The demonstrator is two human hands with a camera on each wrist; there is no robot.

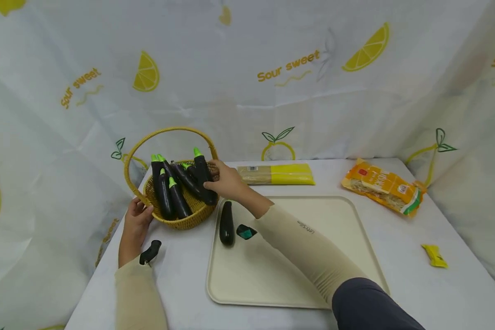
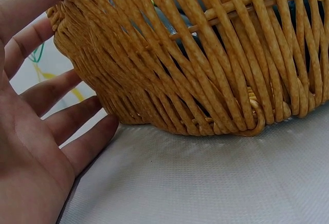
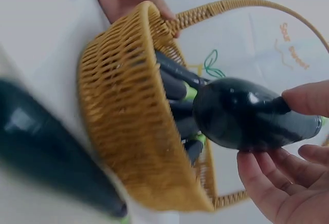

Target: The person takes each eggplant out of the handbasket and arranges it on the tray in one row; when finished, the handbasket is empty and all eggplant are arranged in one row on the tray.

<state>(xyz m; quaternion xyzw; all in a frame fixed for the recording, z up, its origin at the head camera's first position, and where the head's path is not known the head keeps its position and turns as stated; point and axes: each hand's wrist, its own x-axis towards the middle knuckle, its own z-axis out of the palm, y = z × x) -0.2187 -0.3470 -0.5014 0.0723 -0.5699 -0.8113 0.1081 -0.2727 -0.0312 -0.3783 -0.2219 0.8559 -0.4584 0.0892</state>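
Observation:
My right hand (image 1: pixel 228 182) holds a dark eggplant (image 1: pixel 201 170) with a bright green stem over the right side of a wicker basket (image 1: pixel 189 223). In the right wrist view the thumb and fingers pinch this eggplant (image 3: pixel 231 113) around its side, at the basket's opening. My left hand (image 1: pixel 137 219) grips the left edge of the basket near the foot of its arched handle; in the left wrist view the fingers are spread along the woven wall (image 2: pixel 169 80). Several more eggplants (image 1: pixel 164 195) lie inside, green ends up. Another eggplant (image 1: pixel 227 224) rests on the beige tray (image 1: pixel 297 293) at its left.
Behind the tray lies a yellow-ended noodle packet (image 1: pixel 290 174). An orange food bag (image 1: pixel 385 187) sits at the back right, with a small yellow wrapped item (image 1: pixel 435 255) nearer. A lemon-printed curtain (image 1: pixel 231 91) hangs behind the table. The right forearm crosses above the tray.

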